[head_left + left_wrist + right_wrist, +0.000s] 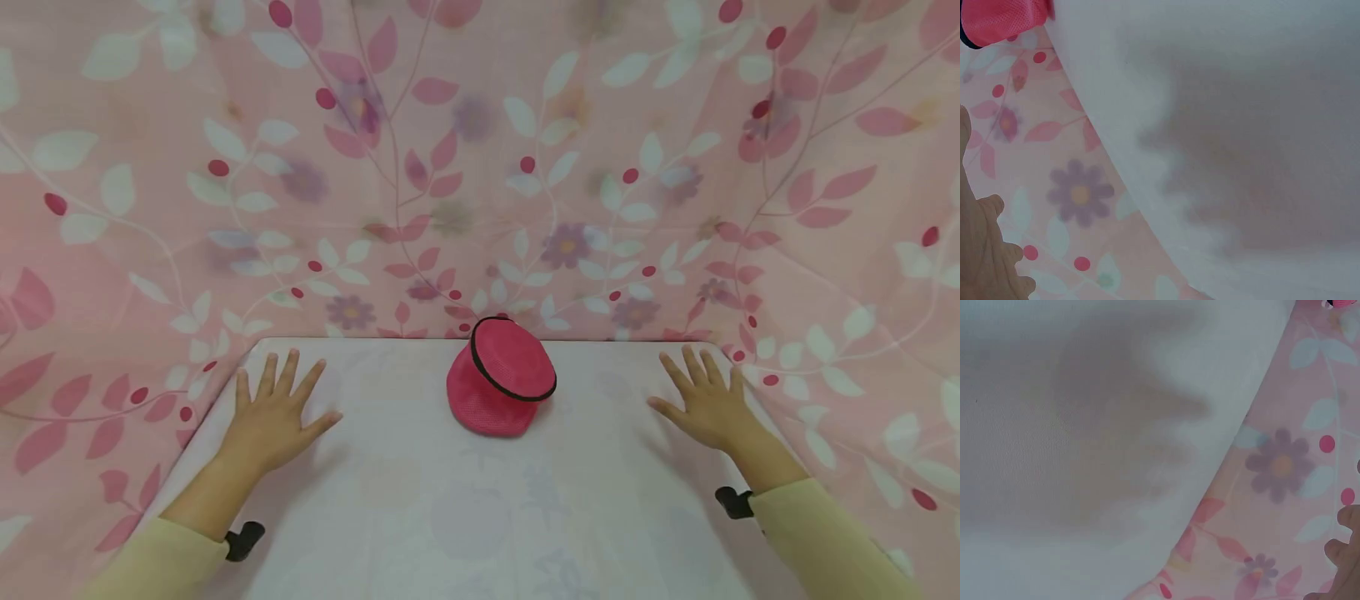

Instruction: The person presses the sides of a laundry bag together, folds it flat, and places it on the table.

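A pinkish-red mesh item with black trim round a flat circular end sits slumped near the back middle of the white table. It looks like a soft bag or hat, and part of it shows in the left wrist view's top corner. To its left, my left hand is held over the table with fingers spread. On the other side, my right hand hovers with its fingers spread too. Both hands hold nothing and stay well apart from the red item. Their shadows fall on the tabletop in both wrist views.
The white-covered table ends at a straight back edge with angled corners. Behind it and along both sides hangs a pink curtain printed with leaves and flowers. Black bands with small mounts are worn at both wrists, by the pale yellow sleeves.
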{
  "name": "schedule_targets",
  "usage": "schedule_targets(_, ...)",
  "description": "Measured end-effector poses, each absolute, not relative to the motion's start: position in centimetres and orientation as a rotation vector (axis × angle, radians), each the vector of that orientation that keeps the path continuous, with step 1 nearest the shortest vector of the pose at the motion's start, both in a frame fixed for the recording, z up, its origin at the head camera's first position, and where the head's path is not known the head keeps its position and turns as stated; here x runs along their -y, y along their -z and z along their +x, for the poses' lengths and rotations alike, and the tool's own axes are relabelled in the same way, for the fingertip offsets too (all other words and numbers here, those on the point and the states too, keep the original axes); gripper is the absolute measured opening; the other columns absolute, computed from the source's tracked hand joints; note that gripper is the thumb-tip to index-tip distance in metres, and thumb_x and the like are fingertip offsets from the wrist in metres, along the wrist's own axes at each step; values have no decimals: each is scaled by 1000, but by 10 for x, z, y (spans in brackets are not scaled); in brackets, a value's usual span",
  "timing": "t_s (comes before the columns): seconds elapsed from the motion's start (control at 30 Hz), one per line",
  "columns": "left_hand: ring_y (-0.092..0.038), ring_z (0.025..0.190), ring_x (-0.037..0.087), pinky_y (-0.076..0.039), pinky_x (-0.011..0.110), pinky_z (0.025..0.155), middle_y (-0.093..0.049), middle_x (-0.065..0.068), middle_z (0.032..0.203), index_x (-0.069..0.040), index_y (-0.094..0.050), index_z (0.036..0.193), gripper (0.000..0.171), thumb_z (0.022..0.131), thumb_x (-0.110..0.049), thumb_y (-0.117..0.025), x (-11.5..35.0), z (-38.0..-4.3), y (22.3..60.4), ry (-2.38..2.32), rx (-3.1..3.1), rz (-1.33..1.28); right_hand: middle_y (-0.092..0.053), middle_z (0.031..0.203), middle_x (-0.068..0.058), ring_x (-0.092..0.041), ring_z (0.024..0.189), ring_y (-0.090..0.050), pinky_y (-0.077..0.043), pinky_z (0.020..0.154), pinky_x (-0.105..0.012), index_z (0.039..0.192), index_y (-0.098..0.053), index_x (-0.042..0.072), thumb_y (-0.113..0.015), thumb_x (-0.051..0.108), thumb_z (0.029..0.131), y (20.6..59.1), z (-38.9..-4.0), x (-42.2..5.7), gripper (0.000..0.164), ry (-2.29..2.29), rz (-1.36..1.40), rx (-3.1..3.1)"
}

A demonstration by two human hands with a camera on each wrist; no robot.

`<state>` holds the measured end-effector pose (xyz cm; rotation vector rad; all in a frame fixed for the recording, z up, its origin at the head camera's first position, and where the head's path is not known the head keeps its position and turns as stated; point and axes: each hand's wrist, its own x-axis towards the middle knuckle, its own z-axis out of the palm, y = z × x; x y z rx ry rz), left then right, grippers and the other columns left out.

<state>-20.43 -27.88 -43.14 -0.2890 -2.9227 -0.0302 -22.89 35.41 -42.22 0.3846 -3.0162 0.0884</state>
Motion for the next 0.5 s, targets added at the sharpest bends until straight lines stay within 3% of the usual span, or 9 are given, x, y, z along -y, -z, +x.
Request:
schedule_targets(0.13, 20, 136, 31, 20, 61, 98, 6, 12, 153, -30, -8, 149, 85, 81, -76, -32, 271, -205, 432, 42, 2919, -296, 6, 152, -19, -42, 136, 12, 20, 94, -66, 149, -3, 21, -38, 63, 88, 422, -228, -346, 82, -113, 386, 3019)
schedule_targets(0.27, 18, 136, 33, 18, 62, 99, 3, 14, 154, -29, -10, 149, 85, 81, -75, -33, 261, -203, 432, 56, 2909, -315, 6, 153, -17, -41, 137, 8, 19, 96, -65, 149, -6, 21, -39, 63, 88, 423, -227, -337, 81, -156, 388, 3008)
schedule_targets(0.5, 16, 137, 33, 14, 63, 101, 3, 13, 154, -29, -13, 148, 84, 82, -74, -33, 248, -200, 437, 77, 2894, -331, 2, 153, -17, -37, 138, 11, 13, 98, -67, 149, -11, 21, -39, 62, 88, 429, -228, -325, 78, -200, 404, 2985)
